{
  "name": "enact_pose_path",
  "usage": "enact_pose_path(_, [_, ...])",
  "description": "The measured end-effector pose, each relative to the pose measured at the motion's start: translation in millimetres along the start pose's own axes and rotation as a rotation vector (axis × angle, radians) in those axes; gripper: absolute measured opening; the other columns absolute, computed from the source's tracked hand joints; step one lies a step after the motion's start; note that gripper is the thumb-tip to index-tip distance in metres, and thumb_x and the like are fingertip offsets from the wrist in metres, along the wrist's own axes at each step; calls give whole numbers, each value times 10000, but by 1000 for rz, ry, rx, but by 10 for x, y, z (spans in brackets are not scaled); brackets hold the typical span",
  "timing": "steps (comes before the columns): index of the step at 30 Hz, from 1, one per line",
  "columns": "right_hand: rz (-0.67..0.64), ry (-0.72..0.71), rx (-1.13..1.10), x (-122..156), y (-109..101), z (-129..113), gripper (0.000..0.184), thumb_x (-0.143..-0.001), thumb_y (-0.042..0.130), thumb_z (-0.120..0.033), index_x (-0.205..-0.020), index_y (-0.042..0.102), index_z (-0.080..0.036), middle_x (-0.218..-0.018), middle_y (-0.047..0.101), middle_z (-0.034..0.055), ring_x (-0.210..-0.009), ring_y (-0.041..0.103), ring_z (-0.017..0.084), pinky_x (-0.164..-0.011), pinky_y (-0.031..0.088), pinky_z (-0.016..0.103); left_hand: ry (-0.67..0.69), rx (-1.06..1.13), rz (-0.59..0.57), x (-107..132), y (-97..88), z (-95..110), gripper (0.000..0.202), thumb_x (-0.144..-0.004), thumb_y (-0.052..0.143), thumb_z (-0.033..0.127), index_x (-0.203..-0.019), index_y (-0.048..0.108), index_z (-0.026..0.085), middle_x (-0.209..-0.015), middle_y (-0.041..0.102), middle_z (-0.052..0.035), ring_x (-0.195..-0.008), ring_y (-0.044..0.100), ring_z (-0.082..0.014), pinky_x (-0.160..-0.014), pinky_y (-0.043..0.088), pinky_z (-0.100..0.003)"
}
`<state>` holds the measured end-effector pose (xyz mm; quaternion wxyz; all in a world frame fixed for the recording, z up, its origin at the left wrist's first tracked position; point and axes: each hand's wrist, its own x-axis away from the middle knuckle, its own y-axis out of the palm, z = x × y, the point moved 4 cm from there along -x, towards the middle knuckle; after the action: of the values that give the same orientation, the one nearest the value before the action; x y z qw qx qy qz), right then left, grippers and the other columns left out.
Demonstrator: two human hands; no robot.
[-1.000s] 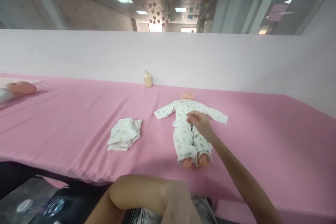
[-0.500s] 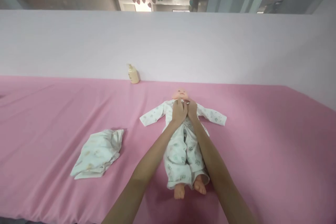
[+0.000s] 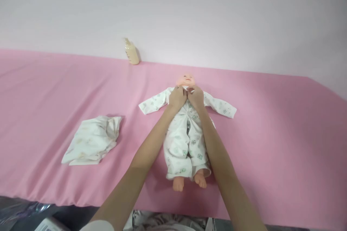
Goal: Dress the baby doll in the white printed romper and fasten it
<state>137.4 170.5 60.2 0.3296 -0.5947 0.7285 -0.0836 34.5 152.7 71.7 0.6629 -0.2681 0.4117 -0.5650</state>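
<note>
A baby doll [image 3: 185, 79] lies on its back on the pink table cover [image 3: 271, 133], head toward the wall, dressed in a white printed sleepsuit [image 3: 184, 140] with its bare feet showing. My left hand [image 3: 177, 98] and my right hand [image 3: 195, 96] meet at the suit's collar just under the doll's chin. Both pinch the fabric of the neckline, fingers closed. My forearms run along either side of the doll's body.
A second folded white printed garment [image 3: 92, 140] lies to the left of the doll. A small cream bottle [image 3: 131, 52] stands against the pale wall at the back. The table's near edge runs along the bottom, with crumpled items below it.
My left hand came up from below the table and joined the right at the doll's collar. My head tilted down, so the ceiling left the view and the doll looks closer.
</note>
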Motion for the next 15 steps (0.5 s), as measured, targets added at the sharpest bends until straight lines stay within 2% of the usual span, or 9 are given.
enact_pose_path(5, [51, 27, -92, 2, -28, 35, 113, -695, 499, -143, -742, 596, -178, -756, 651, 24, -660, 571, 152, -725, 445, 284, -19, 53, -6, -7, -5, -40, 257, -892, 368, 229, -911, 602, 124, -1005, 641, -150, -935, 597, -253, -809, 430, -345])
enact_pose_path(10, [101, 113, -172, 3, -63, 79, 213, -662, 566, -182, -872, 583, -154, -742, 645, 24, -623, 566, 150, -676, 445, 276, -9, 128, -15, -23, -31, -66, 240, -889, 358, 218, -842, 584, 154, -905, 667, -95, -824, 602, -194, -752, 437, -292])
enact_pose_path(13, [130, 70, -104, 33, -96, -19, 241, -682, 544, -161, -920, 579, -148, -755, 656, 29, -649, 584, 155, -725, 450, 285, 14, 172, -10, -14, -59, -56, 229, -888, 361, 218, -815, 570, 160, -880, 666, -83, -805, 596, -187, -749, 437, -292])
enact_pose_path(15, [96, 22, -62, 51, -129, -115, 239, -714, 501, -143, -938, 583, -156, -804, 669, 38, -686, 602, 150, -742, 458, 275, 30, 202, -6, -9, -76, -49, 231, -891, 352, 217, -805, 559, 162, -873, 663, -81, -798, 594, -183, -749, 440, -293])
